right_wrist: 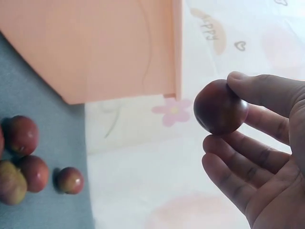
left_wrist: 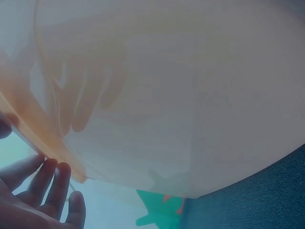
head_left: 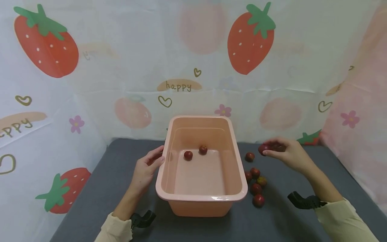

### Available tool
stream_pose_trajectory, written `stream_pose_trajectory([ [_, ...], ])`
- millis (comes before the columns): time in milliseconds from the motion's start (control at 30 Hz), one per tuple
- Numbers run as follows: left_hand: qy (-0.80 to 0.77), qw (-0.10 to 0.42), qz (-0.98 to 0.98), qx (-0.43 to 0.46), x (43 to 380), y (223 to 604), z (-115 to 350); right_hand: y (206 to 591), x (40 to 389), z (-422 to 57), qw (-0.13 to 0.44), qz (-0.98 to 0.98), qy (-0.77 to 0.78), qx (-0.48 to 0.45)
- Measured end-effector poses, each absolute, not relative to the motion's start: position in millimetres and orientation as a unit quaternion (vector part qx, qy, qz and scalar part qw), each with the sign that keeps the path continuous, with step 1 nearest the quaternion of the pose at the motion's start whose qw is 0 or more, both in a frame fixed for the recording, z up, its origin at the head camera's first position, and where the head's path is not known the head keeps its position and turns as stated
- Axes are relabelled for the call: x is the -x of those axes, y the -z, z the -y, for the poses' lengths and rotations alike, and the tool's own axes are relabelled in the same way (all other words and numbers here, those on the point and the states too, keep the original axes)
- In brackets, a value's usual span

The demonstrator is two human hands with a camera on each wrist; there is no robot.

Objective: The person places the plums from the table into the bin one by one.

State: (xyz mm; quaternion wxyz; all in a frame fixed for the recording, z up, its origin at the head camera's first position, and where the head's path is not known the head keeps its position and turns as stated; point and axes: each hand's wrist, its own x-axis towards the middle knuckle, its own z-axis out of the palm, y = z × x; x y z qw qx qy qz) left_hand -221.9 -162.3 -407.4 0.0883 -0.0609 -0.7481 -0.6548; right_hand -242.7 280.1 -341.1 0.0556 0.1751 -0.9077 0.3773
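A pink plastic basin (head_left: 196,198) stands on the grey cloth, with two dark red plums (head_left: 203,150) lying inside it. My left hand (head_left: 145,171) holds the basin's left rim, its thumb on the edge; in the left wrist view its fingers (left_wrist: 59,186) reach under that rim. To the right of the basin, my right hand (head_left: 285,153) pinches a dark plum (right_wrist: 220,107) between thumb and fingers, raised above the cloth. Several more plums (head_left: 258,200) lie on the cloth between the basin and my right hand, one of them yellowish green (head_left: 261,182).
A white printed sheet (head_left: 136,67) with strawberries and flowers hangs behind and at both sides. Grey cloth (head_left: 121,188) covers the tabletop around the basin. One plum (head_left: 249,157) sits apart from the cluster, farther back near the basin's right side.
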Motion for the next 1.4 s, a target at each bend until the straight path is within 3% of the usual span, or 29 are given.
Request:
stream_pose_trajectory([
  [533,0.654,0.078,0.751,0.047,221.4,404.6,163.4,306.0,273.2,-267.1,0.094,0.894,-0.388,-0.204],
  [1400,0.658,0.079,0.747,0.042,219.8,404.3,160.7,265.3,306.2,-190.0,0.066,0.907,-0.321,-0.262],
])
